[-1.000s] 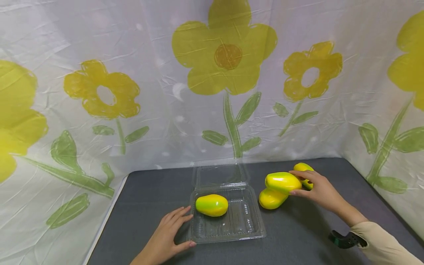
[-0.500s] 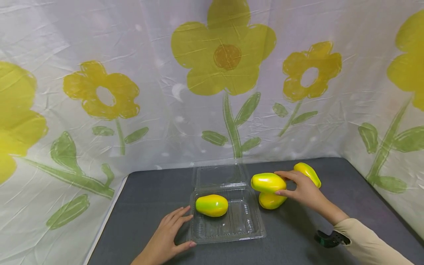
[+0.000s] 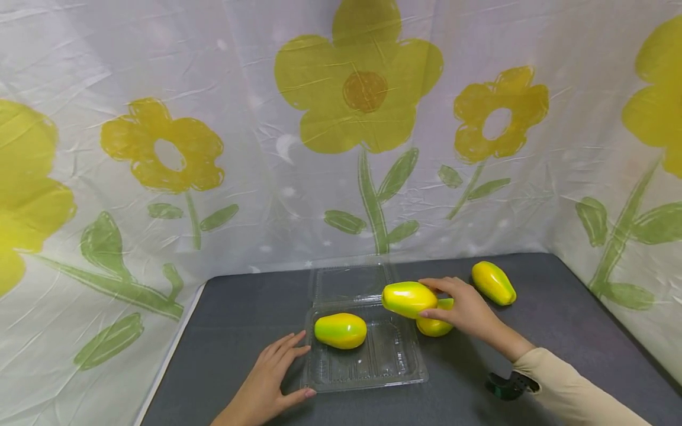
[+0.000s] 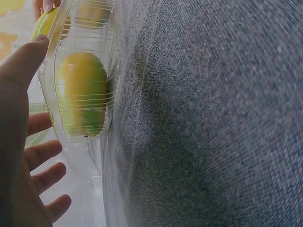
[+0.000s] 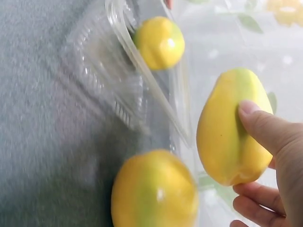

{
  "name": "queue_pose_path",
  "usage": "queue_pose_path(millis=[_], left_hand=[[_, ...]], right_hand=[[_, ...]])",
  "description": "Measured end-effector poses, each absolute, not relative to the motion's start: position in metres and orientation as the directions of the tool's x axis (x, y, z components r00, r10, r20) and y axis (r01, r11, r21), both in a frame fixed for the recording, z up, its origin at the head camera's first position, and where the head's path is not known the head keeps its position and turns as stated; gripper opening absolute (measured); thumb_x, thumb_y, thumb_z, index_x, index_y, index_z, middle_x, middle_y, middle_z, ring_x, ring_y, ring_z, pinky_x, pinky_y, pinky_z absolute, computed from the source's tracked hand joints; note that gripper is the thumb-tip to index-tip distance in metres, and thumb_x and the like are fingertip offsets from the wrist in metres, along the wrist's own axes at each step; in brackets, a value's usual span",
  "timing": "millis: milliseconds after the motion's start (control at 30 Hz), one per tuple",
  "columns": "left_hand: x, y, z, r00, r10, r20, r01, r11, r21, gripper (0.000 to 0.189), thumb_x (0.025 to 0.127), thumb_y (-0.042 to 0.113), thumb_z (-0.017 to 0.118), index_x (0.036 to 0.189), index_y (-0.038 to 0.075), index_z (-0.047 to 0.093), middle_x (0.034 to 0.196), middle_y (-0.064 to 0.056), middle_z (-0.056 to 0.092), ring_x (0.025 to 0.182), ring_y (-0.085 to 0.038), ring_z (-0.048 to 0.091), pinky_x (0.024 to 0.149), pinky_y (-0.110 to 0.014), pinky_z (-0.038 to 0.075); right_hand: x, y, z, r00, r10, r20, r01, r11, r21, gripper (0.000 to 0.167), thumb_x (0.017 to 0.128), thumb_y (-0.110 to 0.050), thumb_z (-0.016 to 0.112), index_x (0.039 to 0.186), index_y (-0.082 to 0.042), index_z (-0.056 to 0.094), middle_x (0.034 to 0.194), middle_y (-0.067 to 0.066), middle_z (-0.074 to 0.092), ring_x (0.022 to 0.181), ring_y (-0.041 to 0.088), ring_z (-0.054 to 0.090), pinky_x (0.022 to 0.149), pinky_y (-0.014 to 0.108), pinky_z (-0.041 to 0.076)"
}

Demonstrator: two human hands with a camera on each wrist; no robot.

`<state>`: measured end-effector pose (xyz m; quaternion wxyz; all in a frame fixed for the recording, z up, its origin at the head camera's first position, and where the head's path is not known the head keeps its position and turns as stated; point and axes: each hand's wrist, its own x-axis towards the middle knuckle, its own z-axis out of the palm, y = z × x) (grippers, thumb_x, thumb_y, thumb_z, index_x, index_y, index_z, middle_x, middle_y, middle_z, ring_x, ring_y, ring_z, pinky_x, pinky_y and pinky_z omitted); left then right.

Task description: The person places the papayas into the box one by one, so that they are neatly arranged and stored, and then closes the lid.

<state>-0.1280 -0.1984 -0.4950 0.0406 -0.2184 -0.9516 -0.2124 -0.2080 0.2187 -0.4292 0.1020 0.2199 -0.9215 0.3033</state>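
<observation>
My right hand (image 3: 462, 307) grips a yellow-green papaya (image 3: 407, 299) by one end, thumb on the near side. It is held up over the right rim of a clear plastic clamshell box (image 3: 373, 378). Inside the box, toward its left side, lies another papaya (image 3: 341, 331). A third papaya (image 5: 154, 194) sits on the table just right of the box, partly hidden by my right hand in the head view. My left hand (image 3: 269, 376) is at the box's left side, fingers spread and thumb near the front corner. In the left wrist view the thumb (image 4: 35, 54) lies along the box rim.
One more papaya (image 3: 494, 283) lies at the back right of the dark grey table (image 3: 240, 313). The box's lid (image 3: 354, 283) is folded back toward the flower-printed curtain (image 3: 256, 177) behind the table. A dark band (image 3: 508, 386) is on the right wrist.
My right hand has carried its papaya leftward, from above the papaya beside the box to the box's right rim. The left hand and the box have stayed put.
</observation>
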Motion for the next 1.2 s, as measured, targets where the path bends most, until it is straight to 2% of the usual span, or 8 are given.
queue_pose_path(millis=[333, 600, 867, 1033, 1200], left_hand=[[-0.128, -0.198, -0.493, -0.905, 0.398, 0.151, 0.425, 0.815, 0.394, 0.073, 0.081, 0.064, 0.069, 0.139, 0.021, 0.056, 0.158, 0.001, 0.041, 0.142, -0.034, 0.041, 0.109, -0.066, 0.035], [-0.127, -0.197, -0.492, -0.905, 0.394, 0.160, 0.425, 0.818, 0.388, 0.073, 0.081, 0.064, 0.069, 0.138, 0.021, 0.056, 0.157, 0.001, 0.041, 0.141, -0.033, 0.042, 0.108, -0.065, 0.036], [-0.127, -0.196, -0.492, -0.906, 0.393, 0.160, 0.423, 0.816, 0.394, 0.073, 0.081, 0.063, 0.070, 0.139, 0.022, 0.056, 0.158, 0.002, 0.040, 0.142, -0.033, 0.041, 0.108, -0.066, 0.035], [-0.128, -0.197, -0.493, -0.906, 0.393, 0.159, 0.423, 0.820, 0.386, 0.073, 0.081, 0.064, 0.069, 0.139, 0.021, 0.056, 0.157, 0.001, 0.041, 0.141, -0.033, 0.042, 0.108, -0.065, 0.036], [-0.127, -0.198, -0.494, -0.903, 0.395, 0.168, 0.429, 0.817, 0.386, 0.073, 0.081, 0.064, 0.070, 0.139, 0.021, 0.056, 0.158, 0.001, 0.041, 0.141, -0.033, 0.042, 0.108, -0.065, 0.036]], right_hand=[[-0.204, 0.189, -0.436, -0.858, -0.387, 0.338, -0.513, 0.685, -0.517, 0.065, 0.075, -0.045, 0.083, 0.131, -0.017, 0.065, 0.112, -0.004, 0.071, 0.098, 0.022, 0.063, 0.083, 0.043, 0.053], [-0.205, 0.166, -0.439, -0.841, -0.422, 0.339, -0.541, 0.667, -0.511, 0.065, 0.072, -0.042, 0.085, 0.130, -0.018, 0.066, 0.121, -0.002, 0.071, 0.105, 0.021, 0.061, 0.086, 0.041, 0.053], [-0.205, 0.157, -0.441, -0.819, -0.459, 0.345, -0.572, 0.706, -0.418, 0.064, 0.068, -0.046, 0.087, 0.124, -0.019, 0.071, 0.110, -0.004, 0.074, 0.086, 0.009, 0.050, 0.071, 0.023, 0.046], [-0.204, 0.160, -0.441, -0.817, -0.465, 0.340, -0.570, 0.736, -0.364, 0.063, 0.067, -0.046, 0.088, 0.121, -0.019, 0.072, 0.102, -0.006, 0.074, 0.081, 0.006, 0.046, 0.067, 0.020, 0.039], [-0.204, 0.161, -0.443, -0.810, -0.470, 0.351, -0.575, 0.754, -0.318, 0.062, 0.067, -0.049, 0.088, 0.120, -0.020, 0.073, 0.099, -0.007, 0.074, 0.078, 0.004, 0.042, 0.069, 0.022, 0.033]])
